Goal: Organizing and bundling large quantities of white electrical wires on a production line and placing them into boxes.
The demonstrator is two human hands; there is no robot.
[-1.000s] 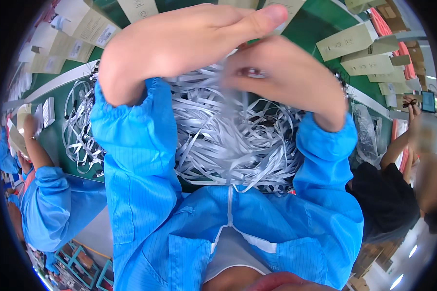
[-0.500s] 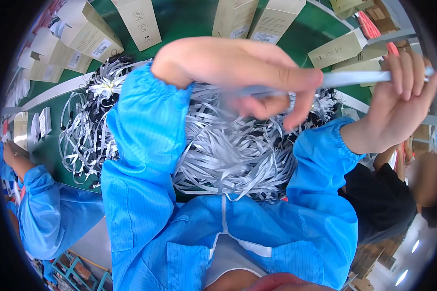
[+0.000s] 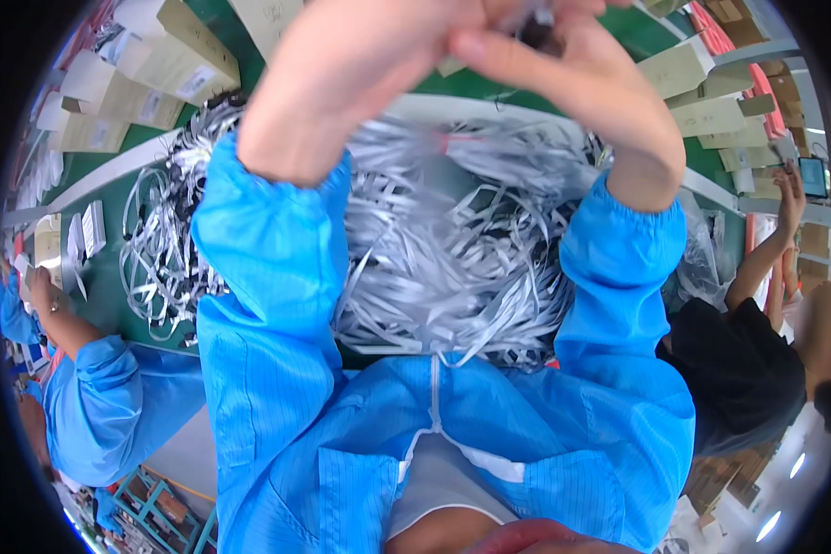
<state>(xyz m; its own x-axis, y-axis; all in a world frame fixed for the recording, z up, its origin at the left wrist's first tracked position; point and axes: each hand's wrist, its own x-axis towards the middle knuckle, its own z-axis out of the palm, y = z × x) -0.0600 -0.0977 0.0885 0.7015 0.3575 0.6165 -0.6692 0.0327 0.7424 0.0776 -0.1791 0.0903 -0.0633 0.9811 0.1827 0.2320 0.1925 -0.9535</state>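
Observation:
My left hand [image 3: 379, 55] and my right hand [image 3: 568, 69] meet at the top edge of the head view, above the far part of the pile. Their fingers are closed together, partly cut off and blurred. A small dark piece [image 3: 535, 32] shows between them; its kind I cannot make out. Below my wrists lies a large heap of grey-white flat straps [image 3: 452, 305], tangled, some with black ends. Part of the heap's far side is smeared by motion. A smaller bundle of straps with black ends [image 3: 162, 249] lies left of my left sleeve.
Open beige cartons [image 3: 180, 55] stand at the far left, more cartons [image 3: 679, 69] at the far right. A pale rail [image 3: 111, 180] crosses the green table [image 3: 120, 305]. White flat pieces [image 3: 92, 226] lie left. A clear plastic bag [image 3: 702, 249] lies right. People work at both sides.
Both hands have moved up toward the top edge and come together. The pale strap stretched between them before no longer shows. The person at right has raised a hand.

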